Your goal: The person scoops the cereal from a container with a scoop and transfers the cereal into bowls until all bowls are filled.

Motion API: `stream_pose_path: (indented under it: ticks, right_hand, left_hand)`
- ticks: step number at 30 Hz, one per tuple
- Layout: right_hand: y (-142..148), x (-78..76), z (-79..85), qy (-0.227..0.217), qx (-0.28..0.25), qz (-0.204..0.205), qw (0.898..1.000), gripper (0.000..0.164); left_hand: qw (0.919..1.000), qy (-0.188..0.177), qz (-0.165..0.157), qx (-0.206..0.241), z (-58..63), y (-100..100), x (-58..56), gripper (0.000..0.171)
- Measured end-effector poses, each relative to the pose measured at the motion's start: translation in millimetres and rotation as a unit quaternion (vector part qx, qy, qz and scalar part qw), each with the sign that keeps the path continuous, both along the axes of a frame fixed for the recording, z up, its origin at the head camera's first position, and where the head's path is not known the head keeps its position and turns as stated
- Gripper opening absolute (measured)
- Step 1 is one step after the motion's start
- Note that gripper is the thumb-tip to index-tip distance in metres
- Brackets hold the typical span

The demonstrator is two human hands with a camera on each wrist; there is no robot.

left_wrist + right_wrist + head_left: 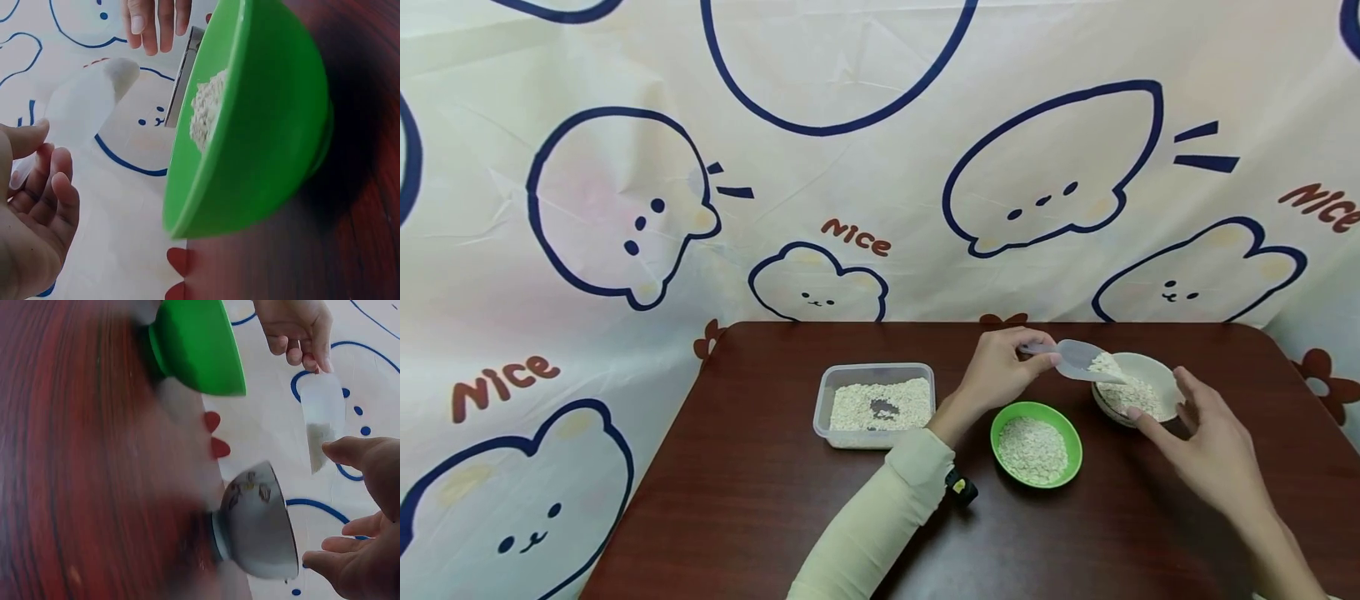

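Observation:
My left hand (1000, 368) pinches the handle of a translucent plastic scoop (1077, 358). White flakes lie at the scoop's tip, which is tilted over a white bowl (1161, 379) holding more of the same flakes. The bowl's outside shows a printed pattern in the right wrist view. My right hand (1213, 446) is beside this bowl, thumb and fingers spread around its near right side; whether they touch the rim I cannot tell. A green bowl (281, 125) with flakes stands below my left hand, nearer the front.
A clear rectangular tub (865, 440) of flakes stands to the left, with a dark patch of its bottom showing. A small black device (961, 487) is by my left cuff. The dark wood table (760, 500) ends at a printed cloth backdrop (917, 183).

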State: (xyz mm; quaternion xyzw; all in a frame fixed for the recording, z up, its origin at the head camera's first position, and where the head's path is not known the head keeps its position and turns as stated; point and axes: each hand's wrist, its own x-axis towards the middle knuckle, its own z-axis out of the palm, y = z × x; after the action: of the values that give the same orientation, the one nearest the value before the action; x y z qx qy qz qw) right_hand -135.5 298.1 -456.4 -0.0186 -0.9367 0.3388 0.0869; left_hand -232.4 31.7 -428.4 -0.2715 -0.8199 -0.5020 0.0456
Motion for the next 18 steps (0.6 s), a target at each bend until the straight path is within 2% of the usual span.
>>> stream_pose_path:
  ticks: [7, 13, 18]
  right_hand:
    - [13, -2.3, -11.1, -0.023, 0.002, -0.014, 1.000, 0.101]
    - [19, -8.9, -18.7, -0.060, 0.014, -0.014, 0.998, 0.110]
    - [22, -13.9, -23.0, -0.077, 0.011, -0.017, 0.997, 0.114]
  left_hand:
    - [0.9995, -0.005, -0.013, -0.030, 1.0, 18, -2.6, 0.012]
    - [0.9965, -0.008, -0.004, -0.084, 3.7, 29, -3.6, 0.016]
    - [0.9908, -0.008, 0.003, -0.135, 3.7, 34, -4.4, 0.020]
